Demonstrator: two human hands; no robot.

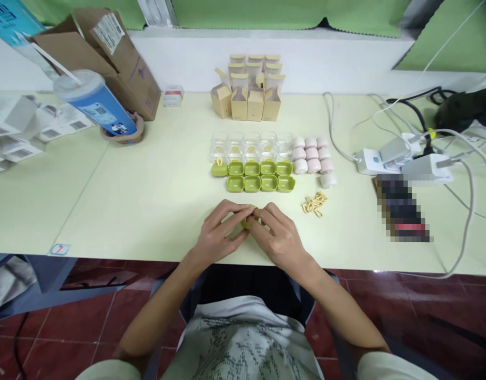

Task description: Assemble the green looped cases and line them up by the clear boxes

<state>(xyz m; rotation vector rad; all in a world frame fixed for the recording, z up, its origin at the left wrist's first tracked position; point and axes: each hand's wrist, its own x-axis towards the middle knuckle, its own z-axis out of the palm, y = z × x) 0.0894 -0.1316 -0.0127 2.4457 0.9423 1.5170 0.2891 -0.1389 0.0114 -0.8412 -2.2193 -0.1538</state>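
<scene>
My left hand and my right hand meet above the table's front edge. Between their fingertips they grip a small green cup, mostly covered by the fingers. Beyond them stand two rows of similar green cups. At the left end of the far row, a green piece carries a cream-yellow loop. Behind the cups are several clear plastic covers. To their right sit several pale pink and white rounded pieces. A pile of cream-yellow loops lies right of my right hand.
Small open cardboard boxes stand by the wall. At left are a blue drink cup with a straw, a large carton and white boxes. On the right, a power strip with cables lies behind a pixelated item.
</scene>
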